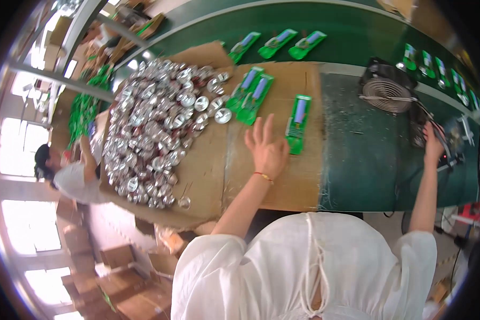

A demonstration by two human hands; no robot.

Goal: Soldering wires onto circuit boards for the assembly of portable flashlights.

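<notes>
The room is bright, like a workshop, with windows on the left side and brown cardboard boxes standing at the near left. Across the far side of the work place there runs a green belt, on which several green pieces lie in a row at the middle, and more of them at the far right. Nearer, a dark green tabletop is on the right, and a brown cardboard sheet is at the middle. On the left of this sheet there is a large heap of shiny round metal parts. To the right of the heap, two green holders with violet cylinders lie close together. The single green holder, also with a violet cylinder, lies more to the right, on the cardboard. The left hand is at its near end, thumb and forefinger together and the other fingers spread; I cannot tell if it pinches the holder or only touches it. The right hand is at the right, with fingers bent at a dark slim object; whether it grips this firmly, I cannot tell. A fan with a round wire guard stands just beyond, to the left of that hand. At the far left, another person is beside a heap of green pieces.
</notes>
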